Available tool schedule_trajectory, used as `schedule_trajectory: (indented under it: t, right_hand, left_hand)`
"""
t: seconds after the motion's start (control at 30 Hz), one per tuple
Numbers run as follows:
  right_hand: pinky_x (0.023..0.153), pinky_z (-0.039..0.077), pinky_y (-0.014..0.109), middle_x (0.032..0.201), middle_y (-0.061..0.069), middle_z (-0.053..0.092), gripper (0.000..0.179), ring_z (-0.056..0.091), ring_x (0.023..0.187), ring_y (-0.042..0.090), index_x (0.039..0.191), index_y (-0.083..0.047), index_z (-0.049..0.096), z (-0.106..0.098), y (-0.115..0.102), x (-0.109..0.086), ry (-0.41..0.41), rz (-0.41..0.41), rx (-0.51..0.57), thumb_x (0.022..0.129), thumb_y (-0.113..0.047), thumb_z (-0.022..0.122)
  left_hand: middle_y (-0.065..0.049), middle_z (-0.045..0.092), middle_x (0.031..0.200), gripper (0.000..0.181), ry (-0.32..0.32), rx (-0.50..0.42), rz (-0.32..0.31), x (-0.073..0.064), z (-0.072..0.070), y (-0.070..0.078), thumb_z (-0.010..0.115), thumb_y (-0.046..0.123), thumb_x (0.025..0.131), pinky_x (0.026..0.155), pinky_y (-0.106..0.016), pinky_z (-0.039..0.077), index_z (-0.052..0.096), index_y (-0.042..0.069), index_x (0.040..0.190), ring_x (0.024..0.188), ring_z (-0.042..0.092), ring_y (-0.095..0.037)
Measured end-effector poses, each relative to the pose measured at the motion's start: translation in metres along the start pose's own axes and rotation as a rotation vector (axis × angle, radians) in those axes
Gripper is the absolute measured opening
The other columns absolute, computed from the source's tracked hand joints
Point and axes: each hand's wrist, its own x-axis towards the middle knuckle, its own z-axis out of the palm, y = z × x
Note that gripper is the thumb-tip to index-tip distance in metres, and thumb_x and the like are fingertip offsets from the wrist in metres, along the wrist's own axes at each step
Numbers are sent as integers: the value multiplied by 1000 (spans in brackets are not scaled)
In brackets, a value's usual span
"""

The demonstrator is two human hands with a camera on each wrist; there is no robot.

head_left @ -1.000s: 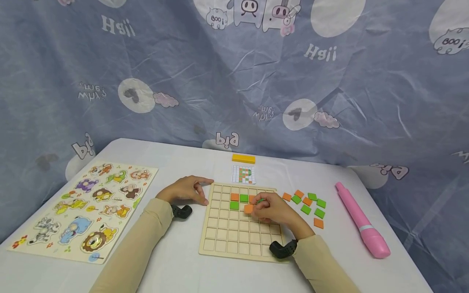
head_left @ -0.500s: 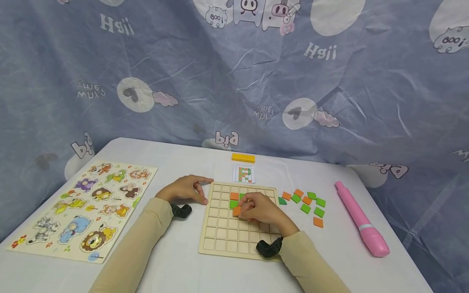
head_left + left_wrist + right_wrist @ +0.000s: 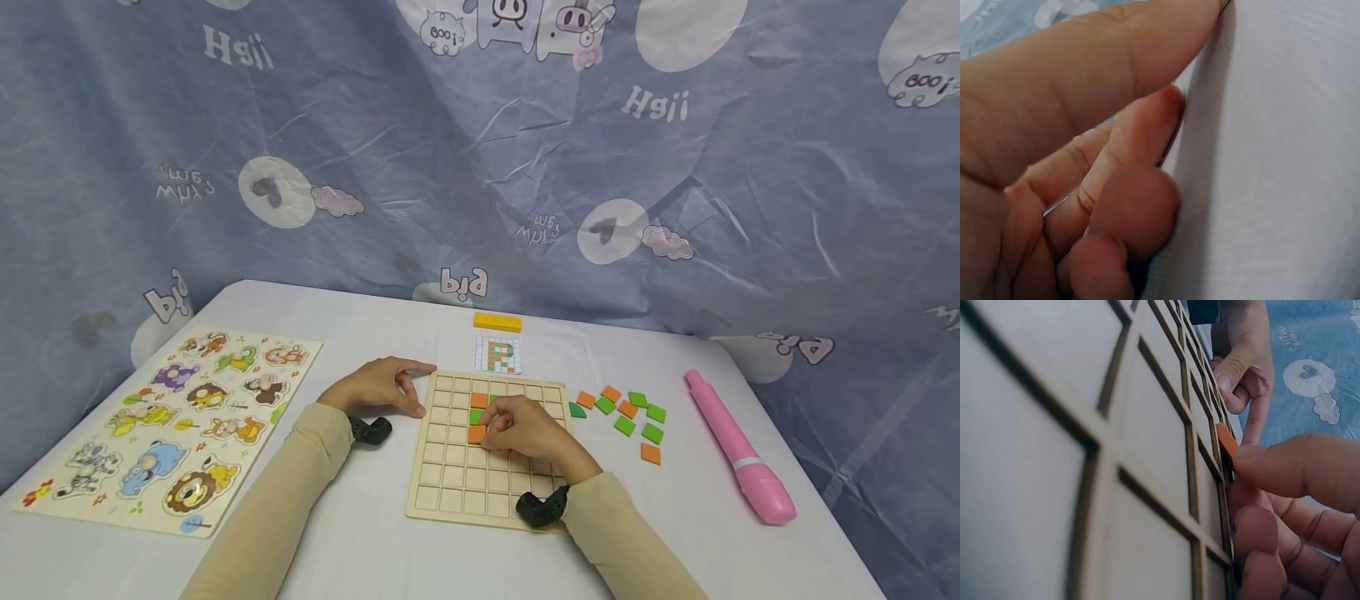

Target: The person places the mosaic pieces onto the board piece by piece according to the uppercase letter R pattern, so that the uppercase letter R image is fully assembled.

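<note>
A wooden grid board (image 3: 452,477) lies on the table. My right hand (image 3: 528,435) is over its middle and pinches a square orange tile (image 3: 476,434) at a cell in the third row. In the right wrist view the thumb is on the edge of that orange tile (image 3: 1226,441), which tilts slightly up from the grid. Just above it in the head view sit a green tile (image 3: 476,417) and another orange tile (image 3: 479,400); my right fingers hide tiles further right. My left hand (image 3: 377,388) rests at the board's left edge, thumb and index finger extended, holding nothing.
Several loose orange and green tiles (image 3: 625,426) lie right of the board, with a pink toy microphone (image 3: 738,450) beyond. A pattern card (image 3: 497,355) and a yellow block (image 3: 497,322) are behind it. An animal puzzle board (image 3: 171,425) lies at left.
My right hand has moved left across the board with the orange tile and lowered it to a cell below the green tile. My left hand has stayed at the board's edge.
</note>
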Motion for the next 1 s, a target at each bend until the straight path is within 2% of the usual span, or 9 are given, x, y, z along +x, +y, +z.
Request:
schedule_trajectory:
  t: [0.47,0.57,0.73,0.87,1.0]
  right_hand:
    - [60,49,29,77,-1,65,20,56,60,12,110,3,72,-1,3,0,-8,-37,0,92,-2,80]
    - [63,52,30,81,1,66,21,59,65,14,114,5,72,-6,5,-3,-36,-56,41,96,-4,76]
    - [70,54,31,88,4,67,26,62,74,18,122,10,68,-18,12,-12,-77,-65,175,101,-5,68]
    - [71,55,31,93,8,67,29,62,77,19,125,12,64,-30,19,-22,-65,-54,228,103,-6,66]
    - [72,55,31,95,11,70,31,63,77,19,128,11,64,-46,26,-31,-24,-30,235,105,-9,68]
  left_hand:
    - [0,76,84,91,-2,-8,21,-1,0,-1,97,19,78,92,-35,43,56,8,159,86,62,-16]
    - [0,76,84,91,0,-8,21,-1,0,-1,97,18,78,92,-35,42,56,8,159,86,62,-16]
    - [0,75,84,91,0,-5,16,-1,1,0,97,19,78,92,-35,42,56,9,159,85,61,-15]
    - [0,75,84,91,-1,-1,17,-1,0,1,97,19,78,93,-36,43,56,9,158,86,62,-15]
    - [1,76,84,90,0,9,17,-2,0,1,97,19,79,95,-37,42,56,9,158,87,62,-15]
